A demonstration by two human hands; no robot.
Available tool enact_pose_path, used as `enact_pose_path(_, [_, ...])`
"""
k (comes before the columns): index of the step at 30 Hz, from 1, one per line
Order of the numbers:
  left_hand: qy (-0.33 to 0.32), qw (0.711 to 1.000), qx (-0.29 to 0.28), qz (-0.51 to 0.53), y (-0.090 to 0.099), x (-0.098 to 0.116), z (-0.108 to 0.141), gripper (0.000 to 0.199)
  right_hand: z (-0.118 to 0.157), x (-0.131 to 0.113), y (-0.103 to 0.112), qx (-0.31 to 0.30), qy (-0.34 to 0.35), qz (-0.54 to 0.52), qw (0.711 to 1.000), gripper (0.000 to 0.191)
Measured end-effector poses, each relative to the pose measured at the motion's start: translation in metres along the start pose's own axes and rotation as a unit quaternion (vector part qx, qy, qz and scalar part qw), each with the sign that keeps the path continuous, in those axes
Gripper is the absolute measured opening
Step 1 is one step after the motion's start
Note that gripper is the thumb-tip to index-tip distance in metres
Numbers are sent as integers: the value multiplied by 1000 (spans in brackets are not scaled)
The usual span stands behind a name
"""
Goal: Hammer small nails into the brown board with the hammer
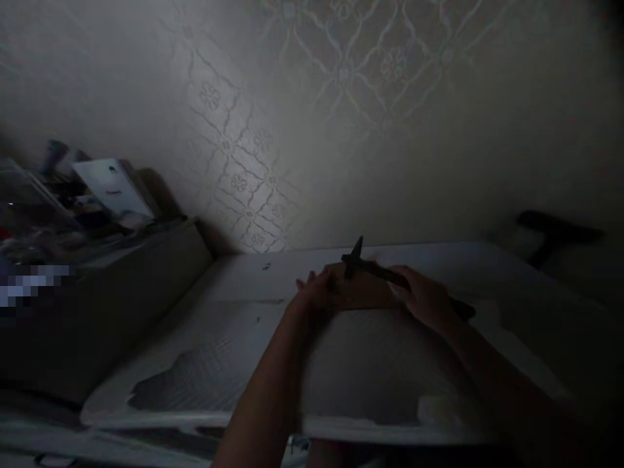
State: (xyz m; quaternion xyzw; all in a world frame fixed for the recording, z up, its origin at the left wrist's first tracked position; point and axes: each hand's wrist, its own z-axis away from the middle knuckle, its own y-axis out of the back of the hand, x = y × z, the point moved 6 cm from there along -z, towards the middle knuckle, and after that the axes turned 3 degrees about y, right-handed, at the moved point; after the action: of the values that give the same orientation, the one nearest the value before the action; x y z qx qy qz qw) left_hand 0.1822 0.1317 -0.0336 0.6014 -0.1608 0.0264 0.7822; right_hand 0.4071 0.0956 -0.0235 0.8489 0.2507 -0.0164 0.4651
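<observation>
My right hand point(426, 299) is wrapped around the handle of a dark hammer point(377, 268). The hammer's head is over a flat brown wooden board point(373, 297) on the table, its pointed end tilted upward. Under the head shows a thin upright sliver that looks like a nail point(346, 283). At the left part of the board, my left hand point(319, 290) has its fingertips pinched by the nail, with other fingers raised. Dim light blurs the fingertips, and the exact contact is hard to see.
The white table point(234, 276) has a worn grey patch point(190, 380) near its front edge. To the left, a cabinet point(141, 286) carries clutter and a white box point(113, 185). A dark T-shaped object point(550, 227) stands at the right. Behind is a patterned wall point(312, 162).
</observation>
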Motion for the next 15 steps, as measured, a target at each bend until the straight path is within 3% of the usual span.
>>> enact_pose_path(15, [5, 1000, -3, 4, -1, -2, 0, 89, 1, 2, -2, -9, 1, -9, 1000, 36])
